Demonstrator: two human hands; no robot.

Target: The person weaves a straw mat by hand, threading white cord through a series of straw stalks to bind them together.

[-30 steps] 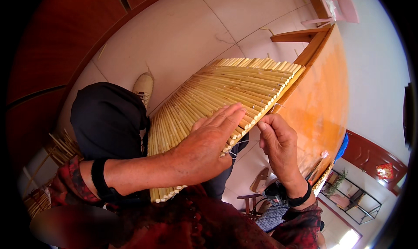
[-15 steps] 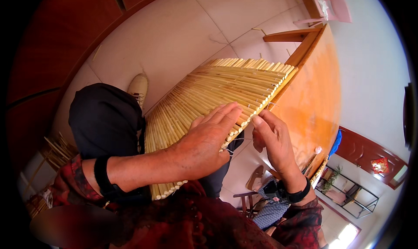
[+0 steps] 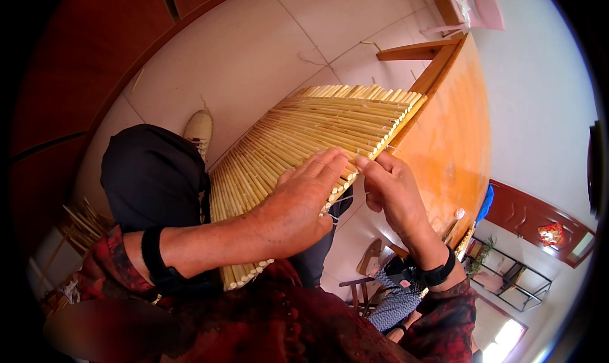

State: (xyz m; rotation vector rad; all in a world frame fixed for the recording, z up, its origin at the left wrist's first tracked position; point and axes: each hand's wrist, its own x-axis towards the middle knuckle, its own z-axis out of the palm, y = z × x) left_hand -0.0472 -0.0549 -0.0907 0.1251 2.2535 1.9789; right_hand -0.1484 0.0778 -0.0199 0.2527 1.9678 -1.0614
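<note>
A mat of pale yellow reed stalks [image 3: 288, 131], laid side by side and bound with thin thread, slopes across my lap onto the table edge. My left hand [image 3: 295, 195] lies on its upper face with fingers stretched out together, pressing near the cut ends. Beside it, my right hand [image 3: 390, 179] is closed at the mat's edge, thumb on the stalk ends and the other fingers curled under and partly hidden. A pale thread [image 3: 342, 199] shows between the two hands, below the edge.
The wooden table [image 3: 453, 135] stands to the right under the mat's far end. A bundle of loose stalks [image 3: 85, 218] is at far left. Another person's patterned trouser leg [image 3: 396, 307] shows below right. A pink chair [image 3: 482, 9] stands at the far right.
My right hand has shifted slightly left and up, its thumb now on the mat's edge. My left hand stays on the mat, nearly still.
</note>
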